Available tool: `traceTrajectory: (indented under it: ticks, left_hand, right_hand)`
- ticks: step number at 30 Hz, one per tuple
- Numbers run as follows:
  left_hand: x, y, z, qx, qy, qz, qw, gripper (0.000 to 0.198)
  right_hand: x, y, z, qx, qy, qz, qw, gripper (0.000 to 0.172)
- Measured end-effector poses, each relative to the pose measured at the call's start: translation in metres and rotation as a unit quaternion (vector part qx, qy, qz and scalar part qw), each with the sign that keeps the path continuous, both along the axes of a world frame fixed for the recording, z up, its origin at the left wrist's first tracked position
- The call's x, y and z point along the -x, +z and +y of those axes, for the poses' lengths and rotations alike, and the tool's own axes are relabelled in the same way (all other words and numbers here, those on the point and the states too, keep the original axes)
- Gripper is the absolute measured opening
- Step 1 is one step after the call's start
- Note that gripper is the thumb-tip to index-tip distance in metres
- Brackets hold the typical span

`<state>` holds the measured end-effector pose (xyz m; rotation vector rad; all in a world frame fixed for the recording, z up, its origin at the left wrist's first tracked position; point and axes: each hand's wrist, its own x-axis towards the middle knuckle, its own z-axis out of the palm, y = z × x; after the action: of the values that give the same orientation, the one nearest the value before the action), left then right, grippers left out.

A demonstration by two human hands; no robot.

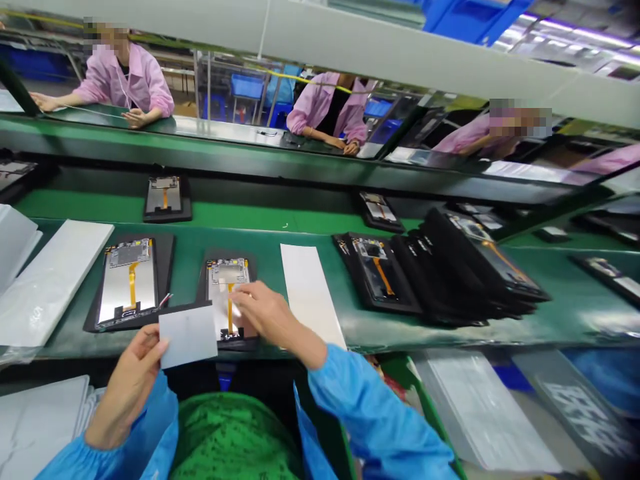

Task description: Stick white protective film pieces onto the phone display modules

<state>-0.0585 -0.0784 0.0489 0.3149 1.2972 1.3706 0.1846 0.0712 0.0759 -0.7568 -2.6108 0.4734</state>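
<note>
My left hand [131, 377] pinches a flat, pale grey battery pack [189, 337] by its left edge. The pack has a dark strip along its top, and thin red and white wires stick up there. It hangs over the lower left of an opened tablet [220, 293] on the bench, partly covering it. Over that tablet's orange ribbon cable [230, 308] is my right hand [265, 310], fingers bent together; whether they grip anything is hidden. Left of it lies a second opened tablet [116, 293] on a black pad, its silver back and ribbon cable showing.
White packs [55, 280] are piled at the left, and a long white strip [313, 287] lies right of my hand. A leaning row of black-cased tablets [430, 273] fills the right. Behind runs a green belt [260, 217] carrying tablets. Co-workers in pink [127, 83] sit opposite.
</note>
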Motion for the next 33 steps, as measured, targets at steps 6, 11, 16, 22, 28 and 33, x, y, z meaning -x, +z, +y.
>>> traceTrajectory:
  ticks: [6, 11, 16, 22, 28, 33]
  left_hand:
    - [0.016, -0.007, 0.012, 0.036, -0.004, 0.016, 0.999, 0.054]
    - [0.005, -0.023, 0.031, 0.033, -0.031, 0.026, 0.999, 0.054]
    - [-0.012, -0.02, 0.054, 0.019, -0.081, 0.065, 0.994, 0.047]
    - [-0.03, -0.017, 0.08, 0.006, -0.141, 0.122, 0.982, 0.054]
    - [-0.032, -0.023, 0.086, 0.011, -0.168, 0.172, 0.971, 0.063]
    - [-0.034, -0.023, 0.085, -0.008, -0.178, 0.218, 0.959, 0.059]
  right_hand:
    - [0.031, 0.004, 0.074, -0.174, 0.22, -0.216, 0.935, 0.013]
    - [0.033, 0.003, 0.09, -0.167, 0.28, -0.2, 0.924, 0.014]
    - [0.012, -0.013, 0.1, -0.005, 0.201, -0.097, 0.975, 0.015]
    - [0.003, -0.03, 0.081, 0.104, 0.075, 0.007, 0.992, 0.021]
    - [-0.014, -0.034, 0.039, 0.179, -0.077, 0.035, 0.98, 0.023]
    - [-0.039, -0.032, 0.008, 0.127, 0.009, -0.003, 0.992, 0.043]
